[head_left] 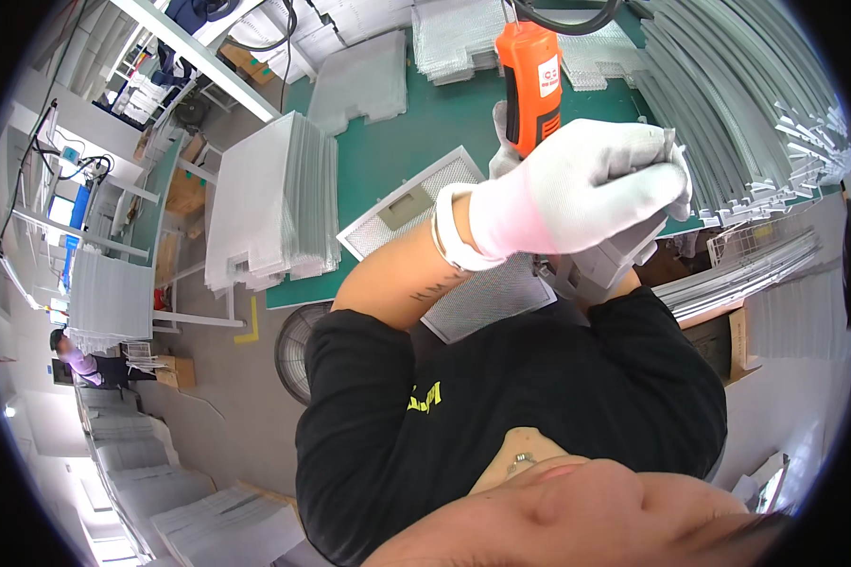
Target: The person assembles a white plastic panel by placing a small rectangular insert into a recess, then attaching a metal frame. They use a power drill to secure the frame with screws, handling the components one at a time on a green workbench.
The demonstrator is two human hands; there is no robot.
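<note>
My left hand [600, 180], in a white glove with a pink palm patch, is raised in front of me with its fingers curled closed. Whatever those fingers may pinch is too small or hidden to make out. Partly behind it is my gloved right hand [607, 265]; pale fingertips wrap the side of an orange and black electric screwdriver [531, 76]. Most of that grip is covered by the left hand. Below the hands lies a framed metal mesh filter panel [373, 230] with a rectangular plate, partly hidden by my left forearm. Its mesh [492, 300] continues near my body.
On the green table [369, 156] stand stacked mesh sheets [265, 203] at left and more sheets [361, 80] behind. Long grey strips [728, 104] pile up at right. A black cable [577, 21] hangs above. A floor fan [298, 354] stands left; another person [90, 364] is far off.
</note>
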